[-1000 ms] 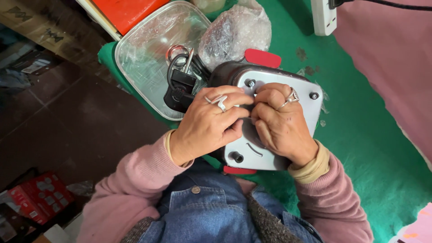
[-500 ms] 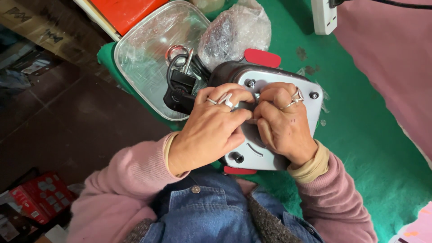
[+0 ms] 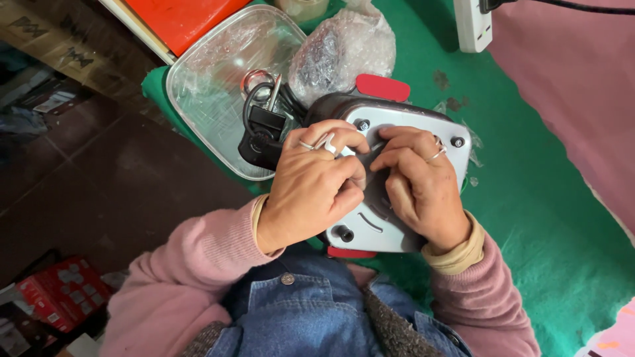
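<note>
An upturned appliance with a grey base plate [image 3: 423, 125], dark body and red handles [image 3: 382, 86] lies on the green cloth in front of me. My left hand [image 3: 314, 185] and my right hand [image 3: 420, 178] both press on the middle of the base plate, fingertips meeting. The fingers pinch at something small there that I cannot make out. Both hands wear rings. A black power plug [image 3: 261, 132] with a coiled cord lies just left of my left hand.
A clear plastic-wrapped lid [image 3: 218, 79] lies at upper left, partly under the plug. A bubble-wrap bundle [image 3: 344, 49] sits behind the appliance. A white power strip [image 3: 473, 23] is at the top, a red box [image 3: 185, 20] at top left. The cloth's edge drops to dark floor on the left.
My left hand has slid slightly right over the base plate, closing against my right hand's fingertips. The appliance has stayed in place.
</note>
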